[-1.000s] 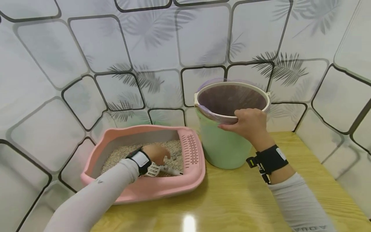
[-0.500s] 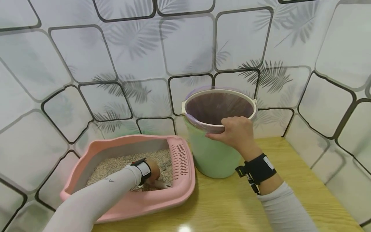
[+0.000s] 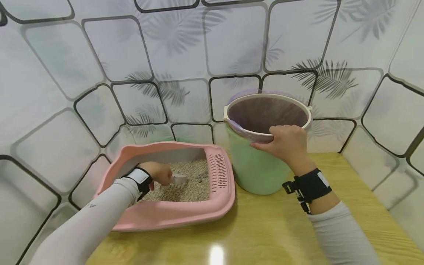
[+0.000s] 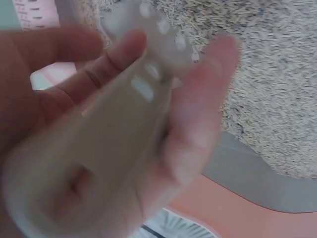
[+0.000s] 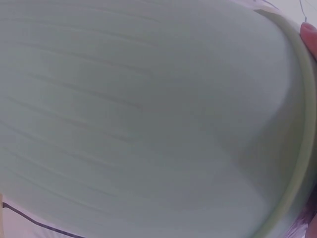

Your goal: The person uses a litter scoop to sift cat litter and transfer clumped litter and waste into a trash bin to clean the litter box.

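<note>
In the head view my left hand (image 3: 158,173) is over the pink litter box (image 3: 179,211), holding a pale litter scoop (image 3: 179,179) whose slotted head points right, at or just above the litter (image 3: 190,191). The left wrist view shows the scoop's handle (image 4: 109,119) lying across the palm, with fingers and thumb around it, slightly blurred. My right hand (image 3: 289,145) grips the near rim of a green trash can (image 3: 258,169) lined with a thin purple bag (image 3: 235,127). The can's wall (image 5: 148,119) fills most of the right wrist view, with a fingertip (image 5: 309,37) at its rim.
Both containers stand side by side on a yellow wood-grain surface (image 3: 265,228). Patterned wall covering (image 3: 185,44) rises behind them and at both sides. Darker clumps (image 3: 200,176) lie in the litter near the box's perforated ledge (image 3: 218,171).
My left hand has taken hold of the scoop, which lay at the litter's front edge, and carried it back and left over the litter. The right hand stays on the trash can's rim.
</note>
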### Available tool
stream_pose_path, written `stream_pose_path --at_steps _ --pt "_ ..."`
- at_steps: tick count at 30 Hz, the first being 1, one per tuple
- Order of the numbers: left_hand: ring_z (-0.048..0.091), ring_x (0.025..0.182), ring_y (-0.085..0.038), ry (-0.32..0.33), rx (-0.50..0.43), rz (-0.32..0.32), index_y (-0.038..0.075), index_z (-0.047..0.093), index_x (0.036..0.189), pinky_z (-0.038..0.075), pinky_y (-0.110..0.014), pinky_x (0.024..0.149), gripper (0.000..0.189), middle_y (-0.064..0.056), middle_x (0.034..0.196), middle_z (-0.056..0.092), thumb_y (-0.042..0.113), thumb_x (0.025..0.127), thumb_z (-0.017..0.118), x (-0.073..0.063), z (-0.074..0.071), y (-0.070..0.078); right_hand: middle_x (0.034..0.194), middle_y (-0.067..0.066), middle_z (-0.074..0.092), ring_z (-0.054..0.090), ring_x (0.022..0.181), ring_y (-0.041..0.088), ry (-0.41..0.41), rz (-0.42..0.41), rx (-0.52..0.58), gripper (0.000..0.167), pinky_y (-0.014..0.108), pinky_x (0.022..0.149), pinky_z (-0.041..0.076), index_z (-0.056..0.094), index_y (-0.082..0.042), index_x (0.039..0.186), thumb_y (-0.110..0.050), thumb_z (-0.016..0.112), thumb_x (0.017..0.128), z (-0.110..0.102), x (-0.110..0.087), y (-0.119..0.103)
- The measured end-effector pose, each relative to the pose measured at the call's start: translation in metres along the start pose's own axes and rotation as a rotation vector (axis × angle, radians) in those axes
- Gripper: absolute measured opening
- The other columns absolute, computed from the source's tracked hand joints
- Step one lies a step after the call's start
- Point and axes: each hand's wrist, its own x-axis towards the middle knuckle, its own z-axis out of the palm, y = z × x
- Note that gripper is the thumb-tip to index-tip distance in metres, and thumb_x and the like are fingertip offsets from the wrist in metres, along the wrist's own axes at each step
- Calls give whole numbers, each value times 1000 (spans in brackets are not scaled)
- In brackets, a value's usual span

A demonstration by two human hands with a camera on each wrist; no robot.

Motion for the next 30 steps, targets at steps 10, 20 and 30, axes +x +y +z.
stream_pose_path --at_steps 10,20,30 --pt "60 81 -21 214 100 136 7 65 96 51 -37 72 22 -8 93 66 -6 82 54 -23 -6 32 42 0 28 19 36 16 32 43 -18 79 28 43 7 27 -16 50 -90 36 74 -6 -1 23" --pt "46 58 -15 258 174 187 13 50 65 46 -33 56 26 -1 63 50 4 87 60 -28 13 88 43 0 28 21 36 17 13 39 8 82 29 42 9 31 -14 50 -91 31 75 -4 5 13" --pt "54 60 -15 218 524 118 13 62 69 46 -28 56 26 -3 67 60 20 94 57 94 67 70 43 -2 28 19 37 14 18 0 30 75 28 42 8 30 -14 50 -83 49 73 -1 1 -9"
